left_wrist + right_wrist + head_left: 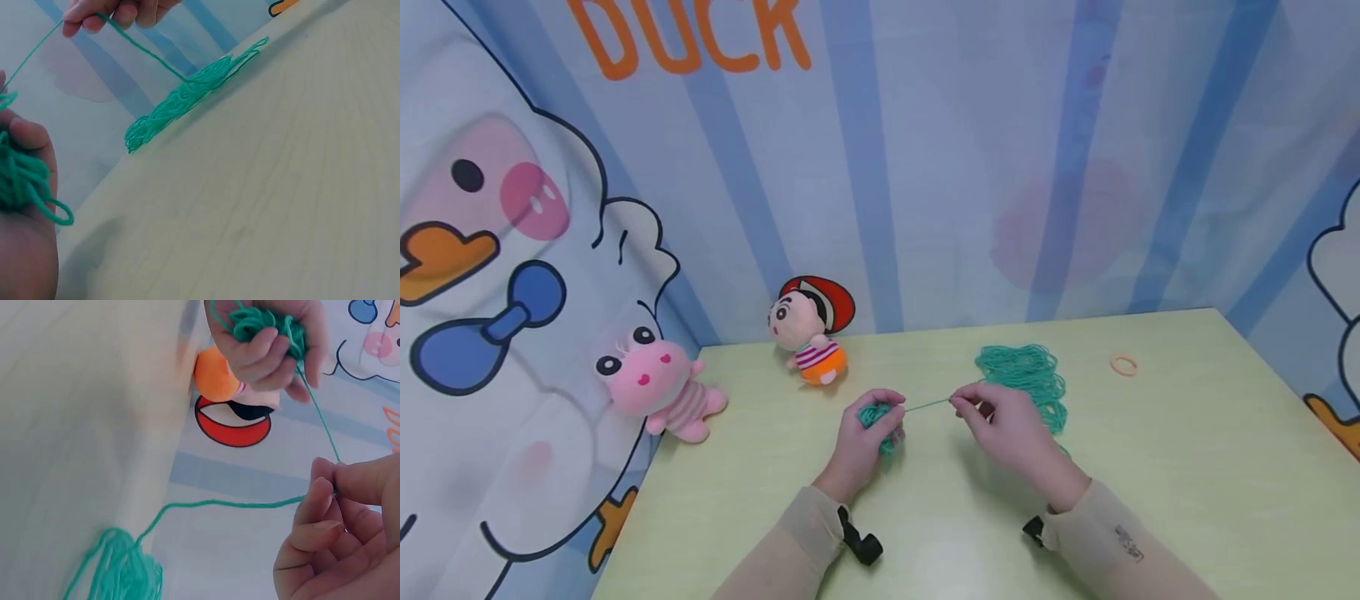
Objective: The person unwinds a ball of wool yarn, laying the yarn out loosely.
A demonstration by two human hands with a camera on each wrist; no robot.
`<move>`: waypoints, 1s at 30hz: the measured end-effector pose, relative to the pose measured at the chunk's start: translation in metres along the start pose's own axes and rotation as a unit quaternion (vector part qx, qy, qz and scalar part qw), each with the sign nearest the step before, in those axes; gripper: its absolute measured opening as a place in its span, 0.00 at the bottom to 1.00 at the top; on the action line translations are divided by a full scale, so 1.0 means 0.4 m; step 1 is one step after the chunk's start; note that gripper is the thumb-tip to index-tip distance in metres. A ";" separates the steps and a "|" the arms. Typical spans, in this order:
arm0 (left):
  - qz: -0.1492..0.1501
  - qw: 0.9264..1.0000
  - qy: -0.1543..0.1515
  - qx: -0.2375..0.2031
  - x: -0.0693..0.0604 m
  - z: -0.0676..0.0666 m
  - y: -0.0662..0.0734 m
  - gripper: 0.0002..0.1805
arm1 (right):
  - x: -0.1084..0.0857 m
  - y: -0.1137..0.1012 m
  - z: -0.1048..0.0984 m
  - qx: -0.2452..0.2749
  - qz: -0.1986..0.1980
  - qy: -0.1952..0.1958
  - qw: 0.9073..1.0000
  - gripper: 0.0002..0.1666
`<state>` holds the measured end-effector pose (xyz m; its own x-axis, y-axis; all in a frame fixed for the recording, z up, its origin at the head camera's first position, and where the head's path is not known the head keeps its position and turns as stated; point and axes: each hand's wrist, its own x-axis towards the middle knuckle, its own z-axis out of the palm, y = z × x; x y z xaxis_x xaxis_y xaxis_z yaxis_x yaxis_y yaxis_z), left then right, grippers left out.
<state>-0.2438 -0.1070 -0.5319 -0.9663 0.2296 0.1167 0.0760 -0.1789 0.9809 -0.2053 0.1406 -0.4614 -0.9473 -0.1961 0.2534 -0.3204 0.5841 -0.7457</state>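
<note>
A wad of green yarn (pixel 876 416) sits in my left hand (pixel 859 442), whose fingers curl round it; a small loop sticks out in the left wrist view. From that wad a taut strand (pixel 927 406) runs to my right hand (pixel 1011 425), which pinches it between thumb and fingertips. Beyond the pinch, the strand hangs slack to a loose skein of the same yarn (pixel 181 100) on the table, partly behind the right hand in the head view. The two hands are apart, above the table.
A pink plush toy (pixel 662 383) lies at the table's left edge. Near the back edge is a plush doll with a red cap (pixel 811 333). An orange ring (pixel 1123 364) lies right of the skein on the pale table (pixel 1187 467). A printed cloth (pixel 940 167) hangs behind.
</note>
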 end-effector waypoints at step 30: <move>0.013 0.994 0.049 -0.096 0.001 0.006 0.006 0.04 | -0.106 0.181 -0.223 -0.090 0.129 0.014 0.987 0.19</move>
<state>-0.2433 -0.1053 -0.5293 -0.9846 0.1304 0.1167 0.0617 -0.3651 0.9289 -0.1883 0.2615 -0.4713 -0.9961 -0.0024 0.0886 -0.0611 0.7428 -0.6667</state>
